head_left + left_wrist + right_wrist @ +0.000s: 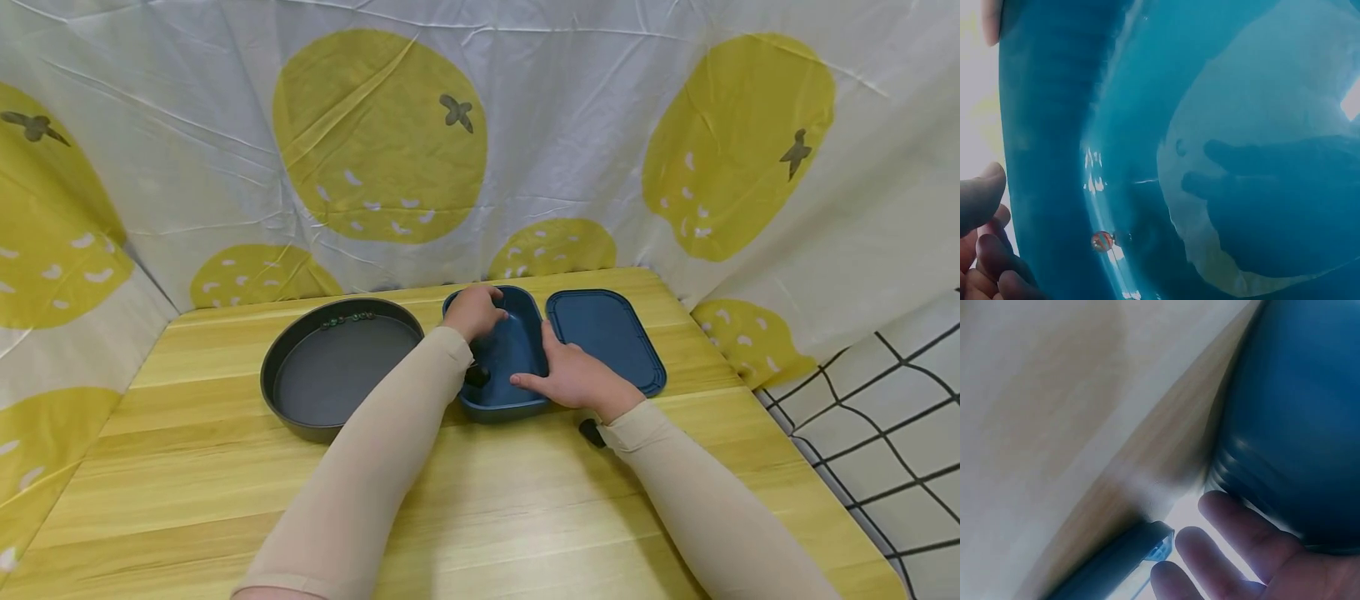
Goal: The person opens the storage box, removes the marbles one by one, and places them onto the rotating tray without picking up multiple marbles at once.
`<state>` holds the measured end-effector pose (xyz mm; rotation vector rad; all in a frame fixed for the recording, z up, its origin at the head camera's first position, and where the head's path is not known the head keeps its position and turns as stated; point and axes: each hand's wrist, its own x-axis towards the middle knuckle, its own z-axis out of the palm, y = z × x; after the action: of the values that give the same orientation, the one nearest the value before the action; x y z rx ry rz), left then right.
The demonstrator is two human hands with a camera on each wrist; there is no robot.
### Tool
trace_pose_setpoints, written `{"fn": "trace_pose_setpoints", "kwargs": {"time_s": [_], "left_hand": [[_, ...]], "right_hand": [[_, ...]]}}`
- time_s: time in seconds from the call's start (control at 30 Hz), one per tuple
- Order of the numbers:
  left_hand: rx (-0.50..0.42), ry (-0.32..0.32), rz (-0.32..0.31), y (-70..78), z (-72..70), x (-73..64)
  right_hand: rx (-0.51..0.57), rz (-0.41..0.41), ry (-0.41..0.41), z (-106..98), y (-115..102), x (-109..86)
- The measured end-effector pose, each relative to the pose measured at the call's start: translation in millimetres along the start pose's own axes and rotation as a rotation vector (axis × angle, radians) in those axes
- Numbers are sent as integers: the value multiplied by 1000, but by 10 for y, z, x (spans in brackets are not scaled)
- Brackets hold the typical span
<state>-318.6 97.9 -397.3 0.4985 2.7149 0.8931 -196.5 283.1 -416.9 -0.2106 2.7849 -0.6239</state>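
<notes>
Head view: the wood-grain tabletop (202, 492) is backed by a white curtain (555, 150) printed with yellow fruit; a black-lined grid cloth (892, 433) hangs past its right edge. A round dark pan (307, 367) stands toward the back left corner, small beads (348, 319) along its far inner wall. The blue box (506, 412) sits near the back edge's middle; a blue lid (603, 342) lies beside it, near the back right corner. Left hand (475, 312) over the box, thumb and forefinger apart, nothing seen between. Right hand (577, 375) at its right wall, fingers extended, not clenched.

Left wrist view: a reddish marble (1102, 242) inside the box.

Right wrist view: straight fingers outside the box wall; contact undetermined.
</notes>
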Motion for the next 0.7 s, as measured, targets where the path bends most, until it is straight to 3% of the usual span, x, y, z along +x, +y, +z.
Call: {"fn": "trace_pose_setpoints", "kwargs": {"time_s": [0.47,0.7], "left_hand": [[16,-55,-5,-23,47,18],[89,-56,2,-68,113,53]], "right_hand": [[7,3,3,12,19,12],[7,6,3,6,-3,10]]}}
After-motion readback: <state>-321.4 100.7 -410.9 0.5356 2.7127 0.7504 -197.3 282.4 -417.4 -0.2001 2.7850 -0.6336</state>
